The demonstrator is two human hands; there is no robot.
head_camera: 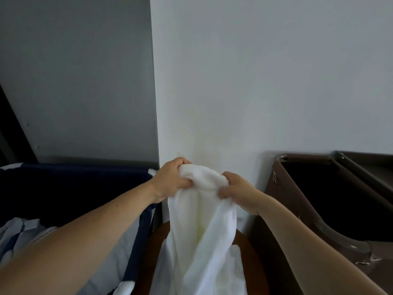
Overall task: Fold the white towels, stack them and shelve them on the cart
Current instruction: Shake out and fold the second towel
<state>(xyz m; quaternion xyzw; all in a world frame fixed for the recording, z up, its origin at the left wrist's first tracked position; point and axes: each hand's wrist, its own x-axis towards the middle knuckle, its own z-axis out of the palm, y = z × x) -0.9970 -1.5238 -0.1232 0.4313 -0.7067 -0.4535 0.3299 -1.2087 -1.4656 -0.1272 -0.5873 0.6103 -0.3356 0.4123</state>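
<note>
Here, through the head camera, my left hand (pixel 170 179) and right hand (pixel 236 193) are both clenched on the white towel (pixel 204 235). Each grip bunches its upper edge into a soft, rumpled ridge that arches between my fists. The towel is raised in front of the wall, at the height of the bin rims on either side. The cloth looks thick and matte, and it falls from my hands in long loose folds, widening as it drops. Its lower part hangs over a brown table (pixel 156 239) with a rounded, smooth wooden edge, where a flatter white cloth (pixel 236 260) lies beside the hanging folds. To my left, close against the table, stands a dark navy fabric hamper (pixel 74 184) with pale, creased linens (pixel 19 237) heaped inside. To my right is a brown bin (pixel 270 186) with a dark hollow interior, framed by a curved, dull metal rail (pixel 340 237). My right forearm crosses in front of it. Straight ahead a plain white wall (pixel 265 81) meets a grey panel (pixel 74 81) at a sharp vertical corner just behind my fists. That leaves open room only above the towel and between the two bins.
</note>
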